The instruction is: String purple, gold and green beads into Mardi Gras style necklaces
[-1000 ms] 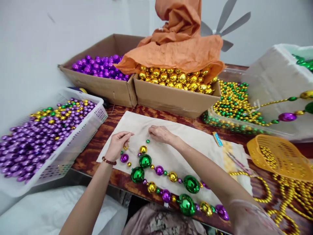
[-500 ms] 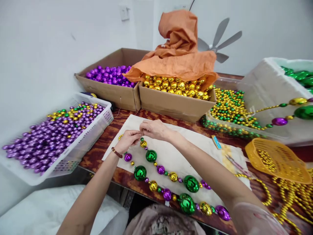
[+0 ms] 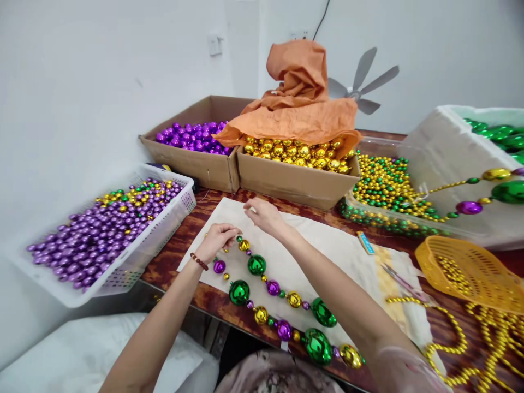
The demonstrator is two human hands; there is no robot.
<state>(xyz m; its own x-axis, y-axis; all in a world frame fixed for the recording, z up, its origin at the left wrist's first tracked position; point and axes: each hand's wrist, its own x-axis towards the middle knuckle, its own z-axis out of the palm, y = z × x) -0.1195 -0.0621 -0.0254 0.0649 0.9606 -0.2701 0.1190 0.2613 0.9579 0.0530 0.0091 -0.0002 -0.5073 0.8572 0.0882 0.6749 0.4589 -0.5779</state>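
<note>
On a white cloth (image 3: pixel 347 251) lies a bead necklace (image 3: pixel 256 265) of green, purple and gold balls in mixed sizes, its two strands running toward the right. My left hand (image 3: pixel 219 240), with a brown bead bracelet at the wrist, pinches the necklace's end beside a small green bead. Slightly farther back and to the right, my right hand (image 3: pixel 266 216) hovers over the cloth with thumb and forefinger drawn together. Any thread between its fingertips is too fine to see. My right forearm covers part of the strands.
Left stands a white basket (image 3: pixel 172 215) of purple beads. Behind are cardboard boxes (image 3: pixel 295 183) of purple and gold balls under orange fabric (image 3: pixel 298 117). To the right are a clear bin (image 3: pixel 393 221), a foam box (image 3: pixel 434 147), a yellow basket (image 3: pixel 483 278), scissors (image 3: pixel 403 281) and gold bead strings (image 3: pixel 458 338).
My hands were together at the necklace's end; my right hand has moved away from the left, which still pinches there. The whole view has shifted slightly.
</note>
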